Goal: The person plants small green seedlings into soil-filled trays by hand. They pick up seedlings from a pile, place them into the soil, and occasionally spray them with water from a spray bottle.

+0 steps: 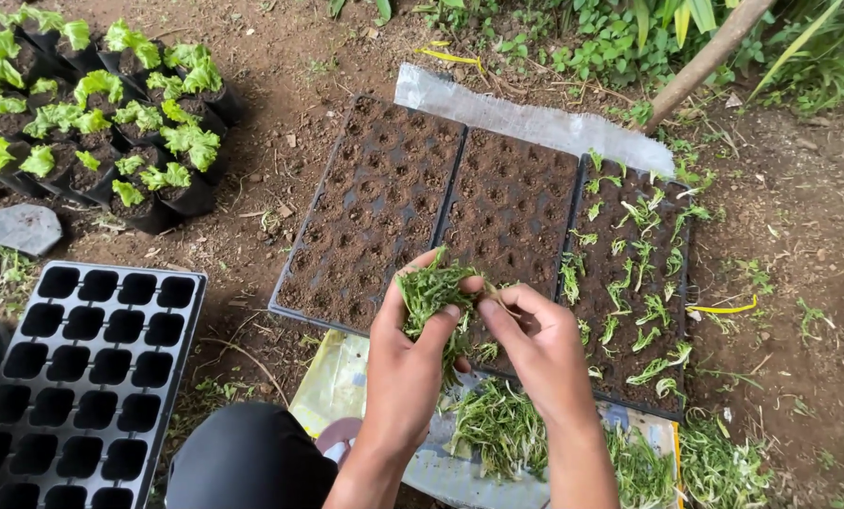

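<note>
Nearest the camera, a dark-clad knee [248,462] sits low in the view, with a loose heap of cut seedlings [502,429] lying on a plastic sheet [347,386] just in front of the middle seed tray [512,203], on its near side. Above that heap the left hand [408,363] has its fingers curled closed around a bunch of green seedlings [431,287], thumb pressed across the stems. The right hand [535,344] meets it, thumb and forefinger pinched shut on a single seedling at the edge of the bunch. Both hands hover over the near edge of the middle seed tray, whose soil-filled cells are bare. Left of that tray lies a second soil-filled tray [370,212]; right of it, a tray [634,273] planted with small seedlings. Further left of the middle tray lies an empty black cell tray [92,372], and beyond that a cluster of potted lettuce plants [101,118].
</note>
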